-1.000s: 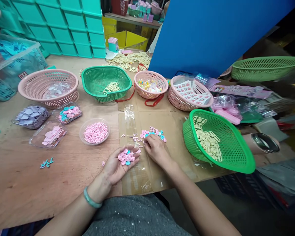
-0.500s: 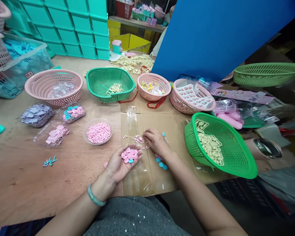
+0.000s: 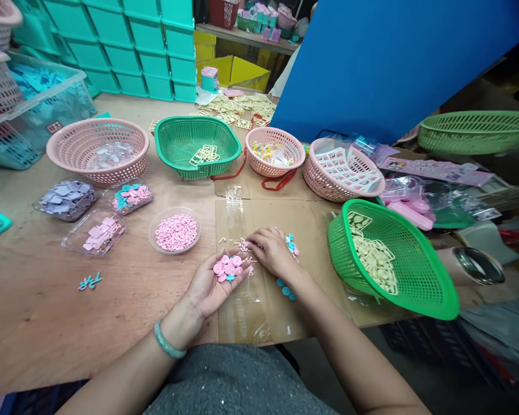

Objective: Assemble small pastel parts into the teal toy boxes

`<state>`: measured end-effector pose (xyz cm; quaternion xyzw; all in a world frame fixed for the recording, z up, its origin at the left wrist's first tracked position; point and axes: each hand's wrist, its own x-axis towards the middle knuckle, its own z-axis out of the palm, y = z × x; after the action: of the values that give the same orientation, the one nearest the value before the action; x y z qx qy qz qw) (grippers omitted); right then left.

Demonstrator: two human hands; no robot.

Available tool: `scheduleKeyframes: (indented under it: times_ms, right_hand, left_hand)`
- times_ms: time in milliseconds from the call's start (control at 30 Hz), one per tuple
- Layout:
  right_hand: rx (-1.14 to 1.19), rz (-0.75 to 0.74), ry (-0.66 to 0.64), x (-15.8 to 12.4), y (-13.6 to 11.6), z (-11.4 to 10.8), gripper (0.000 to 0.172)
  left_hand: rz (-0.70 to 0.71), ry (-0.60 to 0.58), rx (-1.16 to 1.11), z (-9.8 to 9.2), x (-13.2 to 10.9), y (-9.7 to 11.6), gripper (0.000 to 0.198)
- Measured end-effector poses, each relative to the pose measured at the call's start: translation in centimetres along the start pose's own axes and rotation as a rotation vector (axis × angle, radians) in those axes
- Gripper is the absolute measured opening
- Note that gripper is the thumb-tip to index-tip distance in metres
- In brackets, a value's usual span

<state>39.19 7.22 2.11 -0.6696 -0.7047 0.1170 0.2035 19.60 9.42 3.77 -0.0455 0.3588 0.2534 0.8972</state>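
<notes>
Small pink and blue plastic discs [image 3: 292, 246] lie on the brown cardboard sheet [image 3: 311, 216]; the round clear plastic dish [image 3: 153, 230] sits left of it, the green plastic mesh basket [image 3: 415, 265] on its right.

Looks down (closely, perhaps seated) at table [image 3: 47, 323].

This is a small factory assembly workshop for plastic toy parts. A long wooden surface [image 3: 47, 323] carries perforated pink baskets [image 3: 112, 173] and green baskets [image 3: 173, 164] of sorted components, clear trays [image 3: 38, 203] of lilac, pink and blue bits, a bowl [image 3: 152, 227] of pink pieces, and loose pink and blue pieces [image 3: 290, 246] on taped-down cardboard [image 3: 311, 213]. Cream parts on moulding frames [image 3: 237, 109] lie heaped at the far end, while stacked teal crates [image 3: 112, 34], yellow cartons [image 3: 237, 69] and a shelf [image 3: 251, 37] of small pink and teal toy items fill the background.
</notes>
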Motion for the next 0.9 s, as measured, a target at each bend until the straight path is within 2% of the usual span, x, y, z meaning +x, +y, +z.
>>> scheduleKeyframes:
  times_ms: [67, 133, 233, 300, 367, 433, 500, 567, 667, 700, 767, 833, 900]
  right_hand:
    - [-0.023, 0.016, 0.01, 0.1, -0.2, -0.1, 0.006]
    - [0.062, 0.004, 0.068, -0.2, -1.4, -0.5, 0.008]
    - [0.358, -0.116, 0.04, -1.1, -4.7, -1.3, 0.006]
    - [0.596, -0.145, 0.013, -1.4, -7.3, -1.3, 0.012]
    - [0.845, -0.054, 0.075, -0.9, -9.9, -0.7, 0.02]
    - [1.093, 0.065, 0.159, 1.2, -12.5, 0.6, 0.025]
    - [1.31, 0.12, 0.214, 4.8, -15.1, 2.1, 0.032]
    - [1.48, 0.11, 0.25, 9.6, -17.5, 3.8, 0.037]
    - [1.561, 0.116, 0.164, 17.1, -20.7, 6.5, 0.046]
    - [1.518, 0.147, 0.135, 19.3, -21.4, 7.4, 0.049]
    - [1.278, 0.178, 0.066, 22.5, -22.3, 8.8, 0.052]
    - [0.992, 0.148, 0.002, 24.2, -22.1, 9.7, 0.048]
    - [0.802, 0.092, -0.029, 24.7, -20.9, 10.0, 0.035]
  left_hand:
    - [-0.002, -0.005, -0.022, -0.2, -0.3, 0.1, 0.031]
    - [0.005, -0.018, -0.055, -0.5, -0.7, 0.0, 0.031]
    - [0.038, -0.032, -0.115, -0.7, -1.8, -0.1, 0.03]
    - [0.074, -0.035, -0.163, -0.5, -2.9, 0.0, 0.027]
    - [0.144, -0.031, -0.203, 0.1, -4.1, 0.6, 0.024]
    - [0.275, -0.018, -0.219, 0.9, -5.3, 2.2, 0.023]
    - [0.454, -0.019, -0.211, 1.7, -6.1, 4.9, 0.026]
    - [0.654, -0.031, -0.188, 2.3, -6.3, 8.7, 0.027]
    - [0.902, -0.028, -0.125, 2.4, -5.6, 15.2, 0.024]
    - [0.954, 0.002, -0.1, 2.2, -5.2, 17.3, 0.023]
    - [1.028, 0.095, -0.022, 1.6, -4.2, 20.9, 0.022]
    - [1.064, 0.191, 0.047, 0.7, -3.3, 23.5, 0.024]
    - [1.075, 0.252, 0.085, -0.3, -2.6, 25.0, 0.026]
